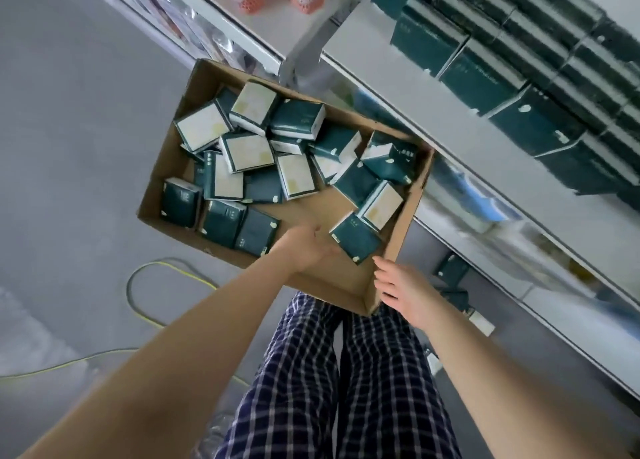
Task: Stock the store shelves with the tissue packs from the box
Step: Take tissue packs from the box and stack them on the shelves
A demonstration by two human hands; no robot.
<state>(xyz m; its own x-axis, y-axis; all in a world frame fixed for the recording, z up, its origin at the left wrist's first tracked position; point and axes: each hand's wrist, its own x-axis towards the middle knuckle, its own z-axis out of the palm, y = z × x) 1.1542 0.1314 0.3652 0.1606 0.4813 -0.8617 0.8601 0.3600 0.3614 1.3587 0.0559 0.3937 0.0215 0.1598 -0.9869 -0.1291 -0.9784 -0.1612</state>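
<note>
Brown cardboard box (308, 212), glossy dark-green rectangular tissue packs (298, 119)

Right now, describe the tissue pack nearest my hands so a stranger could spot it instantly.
Find the open cardboard box beside the white shelves and go to its near right corner. The tissue pack there lies just right of the left hand, dark green side up, while the pack behind it shows a cream face.
</note>
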